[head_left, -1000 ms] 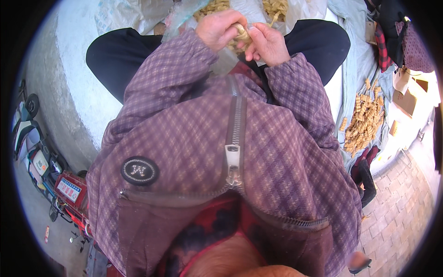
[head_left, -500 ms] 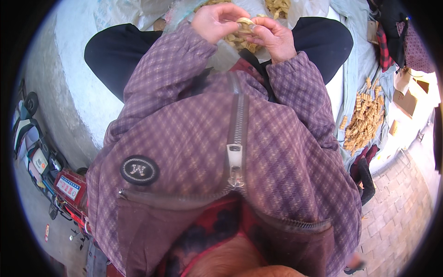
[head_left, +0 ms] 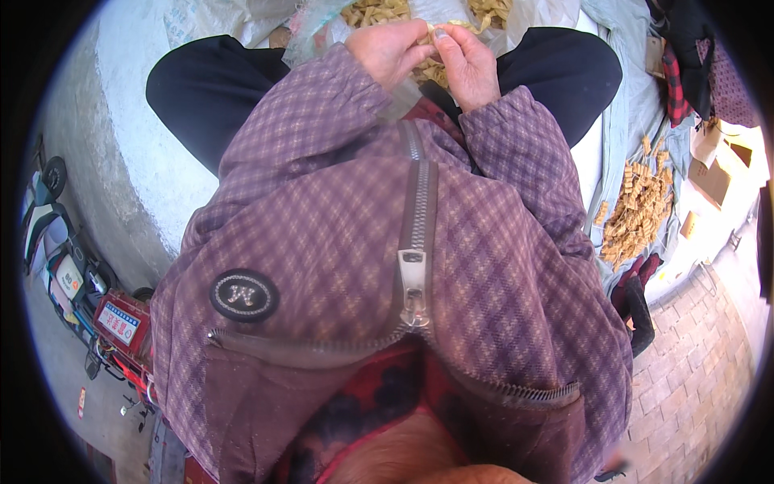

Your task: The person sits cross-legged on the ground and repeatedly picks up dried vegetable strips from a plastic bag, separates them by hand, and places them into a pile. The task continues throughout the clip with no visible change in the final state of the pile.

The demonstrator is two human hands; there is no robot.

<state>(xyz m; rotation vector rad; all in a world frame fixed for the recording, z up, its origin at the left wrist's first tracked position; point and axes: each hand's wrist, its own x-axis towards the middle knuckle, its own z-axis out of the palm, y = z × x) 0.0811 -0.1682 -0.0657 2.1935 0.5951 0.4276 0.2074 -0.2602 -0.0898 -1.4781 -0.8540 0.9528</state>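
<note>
Close together at the top of the view, my left hand (head_left: 390, 52) and my right hand (head_left: 469, 68) pinch a thin pale-yellow strip (head_left: 466, 25) between thumbs and fingertips. Part of the strip shows above the right fingers; the rest is hidden by the hands. Just beyond the hands lie heaps of similar yellow strips (head_left: 377, 11) in clear plastic bags (head_left: 322, 32). More loose yellow strips (head_left: 434, 73) show between my wrists, partly covered by them. What exactly the strips are made of, I cannot tell.
My bent legs in dark trousers (head_left: 201, 97) flank the bags. At right, a pile of tan folded pieces (head_left: 637, 214) lies on a pale blue cloth (head_left: 617, 153), beside an opened cardboard box (head_left: 709, 177). A red vehicle (head_left: 125, 319) stands at lower left.
My right hand has turned more upright and moved slightly left, closer to the left hand. The strip, a visible loop between the fingertips before, now trails to the right above the right fingers.
</note>
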